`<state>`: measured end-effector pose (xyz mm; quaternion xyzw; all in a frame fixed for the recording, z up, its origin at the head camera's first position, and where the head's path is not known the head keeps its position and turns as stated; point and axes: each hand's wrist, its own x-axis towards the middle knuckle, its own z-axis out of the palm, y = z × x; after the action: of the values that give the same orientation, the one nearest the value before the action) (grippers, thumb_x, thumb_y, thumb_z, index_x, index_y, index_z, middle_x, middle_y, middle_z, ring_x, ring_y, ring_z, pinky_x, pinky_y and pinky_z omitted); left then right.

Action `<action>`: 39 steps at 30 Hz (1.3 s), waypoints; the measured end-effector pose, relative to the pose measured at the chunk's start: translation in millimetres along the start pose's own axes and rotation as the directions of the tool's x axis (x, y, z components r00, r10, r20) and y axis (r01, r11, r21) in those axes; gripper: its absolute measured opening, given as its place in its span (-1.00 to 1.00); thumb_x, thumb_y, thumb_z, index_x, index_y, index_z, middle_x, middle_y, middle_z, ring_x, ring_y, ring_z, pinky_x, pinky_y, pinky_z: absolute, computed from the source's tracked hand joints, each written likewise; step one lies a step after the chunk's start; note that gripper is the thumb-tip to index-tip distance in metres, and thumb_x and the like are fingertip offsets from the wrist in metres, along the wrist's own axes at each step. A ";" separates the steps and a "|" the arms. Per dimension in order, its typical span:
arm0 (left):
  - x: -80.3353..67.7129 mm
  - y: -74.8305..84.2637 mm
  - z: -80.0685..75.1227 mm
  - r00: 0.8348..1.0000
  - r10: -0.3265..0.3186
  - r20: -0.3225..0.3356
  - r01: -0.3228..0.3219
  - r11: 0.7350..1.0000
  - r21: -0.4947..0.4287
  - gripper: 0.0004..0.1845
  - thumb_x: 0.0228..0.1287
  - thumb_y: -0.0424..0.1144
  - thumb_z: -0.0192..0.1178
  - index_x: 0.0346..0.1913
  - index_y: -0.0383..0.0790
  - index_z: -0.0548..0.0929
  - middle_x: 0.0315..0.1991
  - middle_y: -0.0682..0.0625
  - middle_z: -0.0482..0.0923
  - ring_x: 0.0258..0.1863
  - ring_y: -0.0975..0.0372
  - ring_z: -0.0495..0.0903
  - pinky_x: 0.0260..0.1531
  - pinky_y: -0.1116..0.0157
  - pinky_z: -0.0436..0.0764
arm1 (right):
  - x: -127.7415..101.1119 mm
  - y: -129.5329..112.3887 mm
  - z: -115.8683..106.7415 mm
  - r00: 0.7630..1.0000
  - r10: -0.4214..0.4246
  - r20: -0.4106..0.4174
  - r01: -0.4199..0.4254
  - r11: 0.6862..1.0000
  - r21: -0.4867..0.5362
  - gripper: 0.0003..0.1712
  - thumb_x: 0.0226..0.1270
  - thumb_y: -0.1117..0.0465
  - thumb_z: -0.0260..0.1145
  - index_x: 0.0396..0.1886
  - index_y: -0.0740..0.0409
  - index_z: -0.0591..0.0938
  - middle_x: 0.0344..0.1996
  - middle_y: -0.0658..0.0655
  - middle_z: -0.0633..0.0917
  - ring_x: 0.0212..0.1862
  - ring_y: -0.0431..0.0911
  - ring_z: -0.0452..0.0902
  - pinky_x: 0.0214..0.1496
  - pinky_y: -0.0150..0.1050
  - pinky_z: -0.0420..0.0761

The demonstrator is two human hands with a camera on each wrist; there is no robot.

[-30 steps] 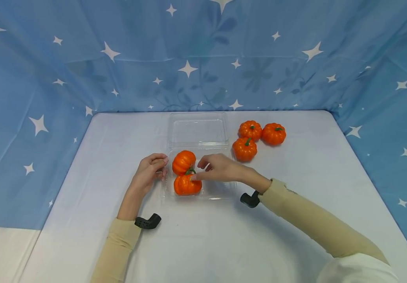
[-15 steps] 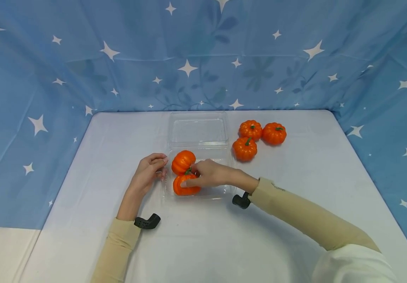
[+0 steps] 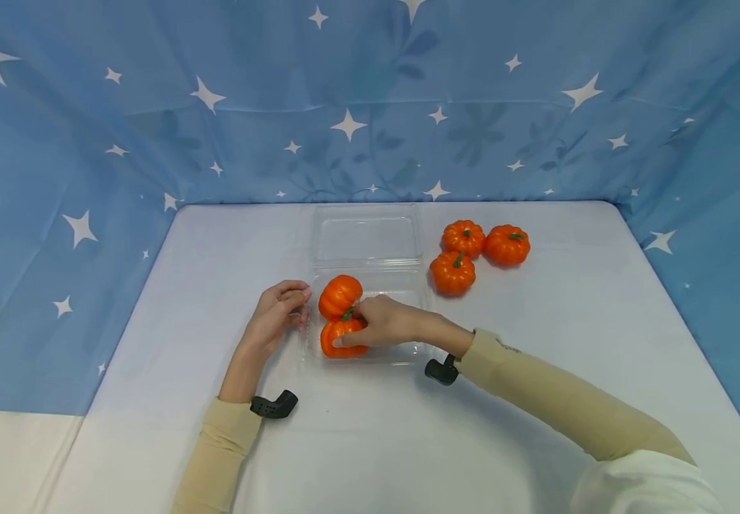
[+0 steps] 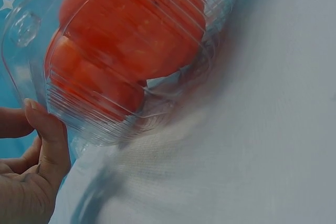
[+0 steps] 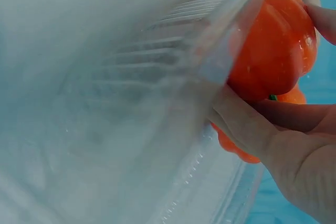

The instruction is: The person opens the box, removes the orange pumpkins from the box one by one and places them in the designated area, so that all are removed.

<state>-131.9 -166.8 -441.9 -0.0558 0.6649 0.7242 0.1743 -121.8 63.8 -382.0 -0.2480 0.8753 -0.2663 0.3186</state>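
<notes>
A glossy, ribbed orange pumpkin [image 3: 342,338] with a green stem sits in the near-left corner of a clear, ridged plastic clamshell tray [image 3: 402,351]. The right hand [image 3: 379,323], at its 3 o'clock, curls fingers and thumb round it. A second pumpkin [image 3: 340,295] touches it at 12 o'clock. The left hand [image 3: 276,314], at 9 o'clock, pinches the tray's left wall. Three loose pumpkins [image 3: 452,273] cluster at 2 o'clock on the white tablecloth [image 3: 537,343].

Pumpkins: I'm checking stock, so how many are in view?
5. Two sit in the clear container: far one, near one gripped by the right hand. Three sit on the table.
</notes>
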 end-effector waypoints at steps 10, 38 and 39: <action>4.4 -7.9 -2.7 1.000 0.004 -0.003 -0.004 1.000 0.015 -0.66 0.44 -0.25 0.09 0.12 -0.40 0.36 -0.40 0.00 0.48 -0.58 0.26 0.43 -0.59 0.39 0.53 | -2.2 6.6 1.3 0.999 -0.038 -0.022 0.039 0.998 0.053 -0.53 0.19 -0.16 0.38 -0.16 0.13 0.63 -0.51 -0.04 0.56 -0.39 -0.19 0.44 -0.38 -0.40 0.39; 5.1 -9.3 -0.6 0.999 0.032 -0.018 -0.031 0.999 0.029 -0.67 0.42 -0.24 0.13 0.09 -0.39 0.40 -0.33 -0.10 0.49 -0.61 0.27 0.43 -0.63 0.41 0.49 | -37.0 25.8 -12.6 0.995 -0.067 -0.071 0.078 0.983 0.166 -0.24 0.10 -0.03 0.49 0.26 0.16 0.49 0.11 0.06 0.62 0.09 -0.07 0.58 0.13 -0.18 0.64; 5.3 -9.5 -0.8 0.999 0.032 -0.019 -0.031 0.999 0.028 -0.66 0.42 -0.24 0.13 0.09 -0.39 0.40 -0.33 -0.10 0.49 -0.61 0.27 0.43 -0.63 0.41 0.48 | -38.6 27.2 -12.5 0.994 -0.076 -0.076 0.088 0.982 0.170 -0.24 0.10 -0.02 0.49 0.27 0.16 0.48 0.14 0.05 0.61 0.11 -0.06 0.58 0.14 -0.17 0.63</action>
<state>-133.9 -166.1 -452.5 -0.0497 0.6774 0.7169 0.1572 -111.6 111.0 -374.4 -0.2461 0.8484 -0.3624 0.2972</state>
